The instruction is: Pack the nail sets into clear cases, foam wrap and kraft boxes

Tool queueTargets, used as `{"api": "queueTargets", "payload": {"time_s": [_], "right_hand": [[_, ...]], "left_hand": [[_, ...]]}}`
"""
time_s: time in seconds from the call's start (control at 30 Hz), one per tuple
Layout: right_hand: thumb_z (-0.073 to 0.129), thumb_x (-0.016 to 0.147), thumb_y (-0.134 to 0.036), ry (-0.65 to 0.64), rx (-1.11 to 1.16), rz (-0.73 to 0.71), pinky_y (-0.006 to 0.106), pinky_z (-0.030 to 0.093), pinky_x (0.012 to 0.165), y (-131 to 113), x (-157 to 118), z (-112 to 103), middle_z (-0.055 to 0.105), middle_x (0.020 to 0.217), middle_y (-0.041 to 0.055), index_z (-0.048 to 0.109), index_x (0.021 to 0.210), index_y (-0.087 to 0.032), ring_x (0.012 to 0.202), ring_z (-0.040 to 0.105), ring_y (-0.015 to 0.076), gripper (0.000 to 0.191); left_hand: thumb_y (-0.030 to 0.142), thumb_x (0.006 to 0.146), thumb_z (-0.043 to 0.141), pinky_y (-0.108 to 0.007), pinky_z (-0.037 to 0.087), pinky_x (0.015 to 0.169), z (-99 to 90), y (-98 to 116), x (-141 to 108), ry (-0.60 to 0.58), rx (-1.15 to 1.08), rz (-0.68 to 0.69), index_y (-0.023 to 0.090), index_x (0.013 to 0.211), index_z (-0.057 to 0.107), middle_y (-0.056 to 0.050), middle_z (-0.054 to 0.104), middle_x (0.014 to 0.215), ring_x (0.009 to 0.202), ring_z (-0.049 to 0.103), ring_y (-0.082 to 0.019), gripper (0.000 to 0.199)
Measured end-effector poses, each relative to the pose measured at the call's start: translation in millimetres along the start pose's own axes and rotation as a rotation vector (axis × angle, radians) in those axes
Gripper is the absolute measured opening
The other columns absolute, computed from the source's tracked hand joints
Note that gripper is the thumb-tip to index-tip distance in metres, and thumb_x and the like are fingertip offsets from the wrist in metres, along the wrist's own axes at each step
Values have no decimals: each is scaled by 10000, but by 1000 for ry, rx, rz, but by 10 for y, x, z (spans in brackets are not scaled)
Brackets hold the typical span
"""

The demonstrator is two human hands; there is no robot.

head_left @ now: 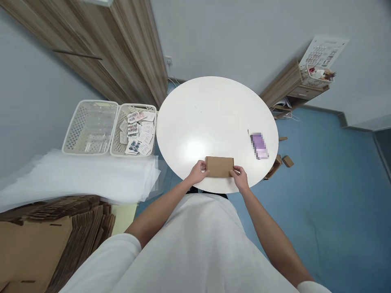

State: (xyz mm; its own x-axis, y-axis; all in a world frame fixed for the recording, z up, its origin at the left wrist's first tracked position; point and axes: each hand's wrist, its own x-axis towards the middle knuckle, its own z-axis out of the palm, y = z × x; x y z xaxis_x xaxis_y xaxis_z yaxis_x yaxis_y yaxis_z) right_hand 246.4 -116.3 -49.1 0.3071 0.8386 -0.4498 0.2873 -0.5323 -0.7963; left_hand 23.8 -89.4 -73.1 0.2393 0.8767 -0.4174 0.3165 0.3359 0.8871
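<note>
A small brown cardboard box [220, 167], its lid closed, lies flat near the front edge of the round white table [214, 106]. My left hand [198, 171] grips its left end, with the thumb at the lower left corner. At the right end, my right hand [240, 176] holds the box between thumb and fingers. A phone-like purple item [259, 145], pixelated, rests on the table to the right of the box.
Left of the table stand a white basket of printed packets [136, 132] and a basket with clear plastic [91, 128]. Translucent sheets [91, 175] and flattened cardboard [36, 248] lie nearer. A low wooden cabinet [285, 81] is back right; a small box [287, 161] lies on the floor.
</note>
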Motion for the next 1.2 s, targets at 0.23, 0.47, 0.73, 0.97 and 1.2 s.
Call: {"api": "queueTargets", "payload": {"time_s": [0.23,0.47,0.73,0.97,1.2], "right_hand": [[489,680,-503,5,-262,79,302,441,704,-4,119,-105,564,1050,78,444,1162,-196,820,565,173,573],[474,710,-452,-113,-277,18,305,440,686,25,171,-22,567,1023,60,445,1161,-206,757,550,156,514],[476,712,-482,-159,-221,45,299,436,630,189,230,-467,588,849,25,448,1160,-227,672,564,158,516],[418,737,-502,-5,-210,26,291,399,590,636,223,-1523,571,817,17,482,1125,-233,633,525,157,477],[398,738,-526,146,-199,198,304,388,650,1379,297,-2659,565,852,45,510,1119,-218,765,517,193,502]], "left_hand": [[405,719,574,-332,449,756,72,-41,-15,66,196,-71,189,1245,343,-112,481,1137,801,561,-163,613],[298,767,509,-318,450,758,161,-2,-21,80,223,-39,197,1268,352,-86,510,1059,746,543,-146,535],[257,753,499,-308,455,759,478,292,-7,77,291,-56,217,1260,374,-75,499,1039,762,535,-143,524],[340,759,498,-309,462,724,1432,822,184,-89,429,37,212,1266,366,-75,495,1012,755,536,-146,539],[386,711,570,-338,462,734,2808,1293,719,-467,567,83,193,1189,464,-81,571,957,757,579,-186,527]]}}
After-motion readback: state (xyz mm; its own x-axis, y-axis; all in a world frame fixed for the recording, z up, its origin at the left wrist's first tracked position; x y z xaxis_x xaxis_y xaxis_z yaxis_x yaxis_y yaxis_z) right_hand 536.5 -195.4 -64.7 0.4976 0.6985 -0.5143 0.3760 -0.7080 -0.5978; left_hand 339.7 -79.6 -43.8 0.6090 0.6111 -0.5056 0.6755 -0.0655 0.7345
